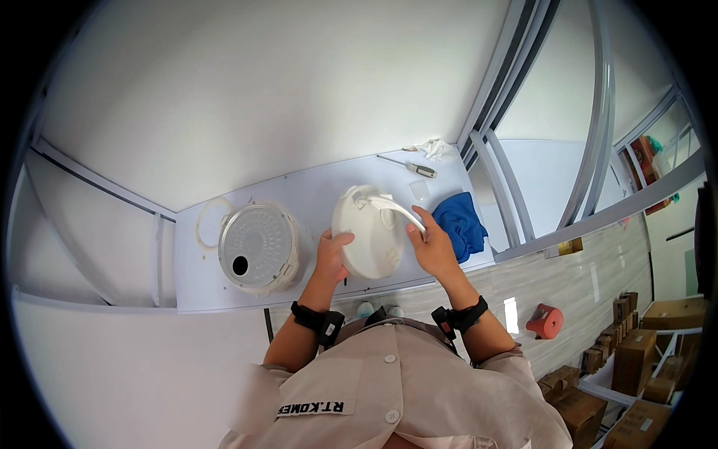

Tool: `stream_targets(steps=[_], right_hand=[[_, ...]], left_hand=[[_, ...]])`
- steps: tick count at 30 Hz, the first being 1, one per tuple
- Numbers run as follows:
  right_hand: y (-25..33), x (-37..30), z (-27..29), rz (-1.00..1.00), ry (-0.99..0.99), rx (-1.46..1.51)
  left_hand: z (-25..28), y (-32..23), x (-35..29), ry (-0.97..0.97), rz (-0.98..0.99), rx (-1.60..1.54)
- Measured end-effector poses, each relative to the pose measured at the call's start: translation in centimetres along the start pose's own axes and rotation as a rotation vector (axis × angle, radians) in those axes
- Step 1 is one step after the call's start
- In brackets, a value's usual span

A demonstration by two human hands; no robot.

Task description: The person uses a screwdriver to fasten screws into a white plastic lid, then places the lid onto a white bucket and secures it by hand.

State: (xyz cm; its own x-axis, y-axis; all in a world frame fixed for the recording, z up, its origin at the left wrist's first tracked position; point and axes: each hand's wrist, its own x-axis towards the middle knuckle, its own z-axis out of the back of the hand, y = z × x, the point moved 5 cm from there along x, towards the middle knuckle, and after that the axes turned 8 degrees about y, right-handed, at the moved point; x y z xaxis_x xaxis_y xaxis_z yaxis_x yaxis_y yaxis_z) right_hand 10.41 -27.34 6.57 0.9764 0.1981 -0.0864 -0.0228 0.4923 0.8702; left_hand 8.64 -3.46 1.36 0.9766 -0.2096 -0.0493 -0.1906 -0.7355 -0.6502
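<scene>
A round white plastic lid cover [366, 238] is up in front of me, tilted, over the front of the bench. My left hand [331, 256] grips its left edge, with the thumb on its face. A curved white strip [398, 209] arches from the cover's top to the right. My right hand [432, 243] is closed on the strip's free end, between thumb and fingers. To the left stands a white rice cooker [259, 247] with a round grey metal plate on top and a dark round spot near its front.
A thin white loop [200, 230] lies against the cooker's left side. Toward the back right are a screwdriver [407, 165], a white rag [434, 149] and a small clear piece [419, 190]. A blue cloth [459, 226] sits by the bench's right end, near a metal frame [516, 196].
</scene>
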Motion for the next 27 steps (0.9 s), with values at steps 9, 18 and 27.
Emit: stream_targets(steps=[9, 18, 27], right_hand=[[1.4, -0.8, -1.1, 0.267, -0.081, -0.15], [3.7, -1.7, -1.6, 0.334, 0.153, -0.001], [3.4, -1.7, -2.3, 0.401, 0.237, 0.083]], left_hand=[[0.1, 0.0, -0.2, 0.026, 0.013, 0.029], [-1.4, -0.9, -0.6, 0.078, 0.005, 0.01], [-1.2, -1.5, -1.8, 0.101, 0.025, 0.079]])
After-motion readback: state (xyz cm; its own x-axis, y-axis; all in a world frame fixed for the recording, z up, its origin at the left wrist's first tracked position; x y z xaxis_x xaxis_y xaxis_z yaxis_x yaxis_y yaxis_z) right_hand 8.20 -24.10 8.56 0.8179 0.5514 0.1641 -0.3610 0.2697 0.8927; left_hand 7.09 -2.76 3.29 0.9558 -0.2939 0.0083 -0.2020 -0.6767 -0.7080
